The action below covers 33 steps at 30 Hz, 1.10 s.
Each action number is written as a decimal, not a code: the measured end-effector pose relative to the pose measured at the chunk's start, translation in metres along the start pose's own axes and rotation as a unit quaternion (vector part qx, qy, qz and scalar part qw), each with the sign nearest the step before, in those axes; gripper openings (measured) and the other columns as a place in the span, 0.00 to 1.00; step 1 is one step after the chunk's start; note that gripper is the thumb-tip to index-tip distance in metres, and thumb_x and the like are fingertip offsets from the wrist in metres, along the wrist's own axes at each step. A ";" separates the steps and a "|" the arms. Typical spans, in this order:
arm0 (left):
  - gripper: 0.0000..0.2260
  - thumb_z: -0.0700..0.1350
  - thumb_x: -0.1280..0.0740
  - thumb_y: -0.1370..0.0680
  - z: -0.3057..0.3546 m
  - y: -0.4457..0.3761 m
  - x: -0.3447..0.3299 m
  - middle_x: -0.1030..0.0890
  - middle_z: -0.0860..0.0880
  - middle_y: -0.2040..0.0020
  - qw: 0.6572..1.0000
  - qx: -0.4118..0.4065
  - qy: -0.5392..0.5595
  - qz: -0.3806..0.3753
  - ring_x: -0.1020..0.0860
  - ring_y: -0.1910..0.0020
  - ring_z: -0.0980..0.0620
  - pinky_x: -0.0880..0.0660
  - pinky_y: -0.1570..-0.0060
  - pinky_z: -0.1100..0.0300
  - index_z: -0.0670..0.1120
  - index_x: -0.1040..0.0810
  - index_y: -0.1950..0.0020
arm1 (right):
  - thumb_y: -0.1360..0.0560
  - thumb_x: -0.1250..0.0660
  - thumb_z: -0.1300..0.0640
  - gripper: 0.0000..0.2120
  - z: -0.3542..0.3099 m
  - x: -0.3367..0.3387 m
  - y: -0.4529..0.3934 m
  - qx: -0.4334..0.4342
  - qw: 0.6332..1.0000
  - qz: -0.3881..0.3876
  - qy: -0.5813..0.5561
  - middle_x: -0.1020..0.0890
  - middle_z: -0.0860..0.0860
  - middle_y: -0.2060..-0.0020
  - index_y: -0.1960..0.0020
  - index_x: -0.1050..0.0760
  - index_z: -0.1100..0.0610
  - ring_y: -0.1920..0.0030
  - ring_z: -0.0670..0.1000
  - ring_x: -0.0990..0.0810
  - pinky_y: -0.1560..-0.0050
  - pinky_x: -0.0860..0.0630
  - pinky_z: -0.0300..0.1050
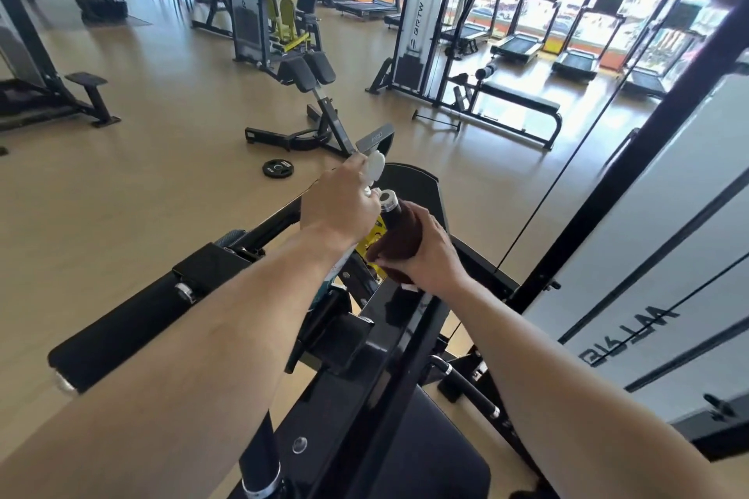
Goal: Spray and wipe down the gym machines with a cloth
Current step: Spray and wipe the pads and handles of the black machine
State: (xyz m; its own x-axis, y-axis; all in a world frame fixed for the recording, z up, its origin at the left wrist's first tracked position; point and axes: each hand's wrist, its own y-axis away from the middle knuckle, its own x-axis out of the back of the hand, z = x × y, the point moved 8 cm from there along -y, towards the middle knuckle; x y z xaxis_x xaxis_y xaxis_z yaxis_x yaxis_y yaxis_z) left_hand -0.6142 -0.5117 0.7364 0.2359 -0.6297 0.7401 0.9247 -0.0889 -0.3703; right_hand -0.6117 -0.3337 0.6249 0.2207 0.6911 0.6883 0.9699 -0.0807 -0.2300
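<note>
My left hand (pixel 338 201) grips a spray bottle; its white trigger head (pixel 375 168) sticks out above my fingers and the bottle body (pixel 332 275) shows under my wrist. My right hand (pixel 429 255) presses a dark brown cloth (pixel 399 243) around a black handle bar with a chrome end cap (pixel 388 198). Both hands are close together over a black gym machine (pixel 389 336), above its yellow label (pixel 375 239). A black roller pad (pixel 133 320) reaches out to the lower left. Part of the seat (pixel 441 454) shows at the bottom.
A white weight-stack shroud (pixel 656 255) with black frame and cable stands close on the right. On the wooden floor ahead lie a weight plate (pixel 277 167), a back-extension bench (pixel 316 101) and a flat bench (pixel 523 105). Treadmills (pixel 514 47) line the far windows.
</note>
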 end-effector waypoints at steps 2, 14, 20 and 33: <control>0.13 0.46 0.32 0.19 -0.002 -0.002 0.001 0.16 0.45 0.46 1.000 0.002 0.003 0.006 0.18 0.46 0.41 0.29 0.57 0.55 0.47 0.25 0.35 | 0.38 0.16 0.44 0.34 -0.003 -0.002 -0.009 -0.027 0.999 0.021 -0.028 0.17 0.44 0.45 0.36 0.26 0.39 0.43 0.51 0.20 0.39 0.22 0.56; 0.12 0.45 0.32 0.20 -0.006 -0.009 0.011 0.17 0.45 0.46 0.998 0.024 0.011 0.057 0.19 0.46 0.41 0.29 0.57 0.54 0.46 0.24 0.37 | 0.34 0.20 0.51 0.27 -0.065 0.004 -0.029 0.050 0.987 0.122 -0.090 0.17 0.40 0.51 0.38 0.24 0.42 0.50 0.47 0.18 0.46 0.18 0.54; 0.13 0.47 0.32 0.19 -0.009 -0.006 0.006 0.16 0.45 0.45 0.999 0.018 0.001 0.043 0.19 0.45 0.42 0.29 0.56 0.55 0.47 0.24 0.36 | 0.33 0.17 0.53 0.30 -0.016 -0.007 -0.017 0.019 0.996 0.056 -0.065 0.18 0.42 0.51 0.37 0.28 0.42 0.50 0.48 0.18 0.49 0.20 0.39; 0.12 0.43 0.34 0.19 -0.009 -0.010 0.010 0.17 0.45 0.45 0.999 0.023 0.013 0.029 0.20 0.44 0.39 0.23 0.49 0.48 0.48 0.24 0.36 | 0.37 0.21 0.44 0.29 -0.055 0.005 -0.032 0.030 0.990 0.116 -0.073 0.19 0.37 0.53 0.37 0.23 0.45 0.51 0.45 0.19 0.47 0.21 0.47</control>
State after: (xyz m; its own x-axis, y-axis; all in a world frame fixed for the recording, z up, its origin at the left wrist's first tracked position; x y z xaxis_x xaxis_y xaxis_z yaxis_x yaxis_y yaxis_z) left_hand -0.6243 -0.5241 0.7425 0.2831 -0.6520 0.7034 0.9224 -0.0160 -0.3860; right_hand -0.6360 -0.3675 0.6738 0.4149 0.7554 0.5071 0.8860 -0.2087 -0.4140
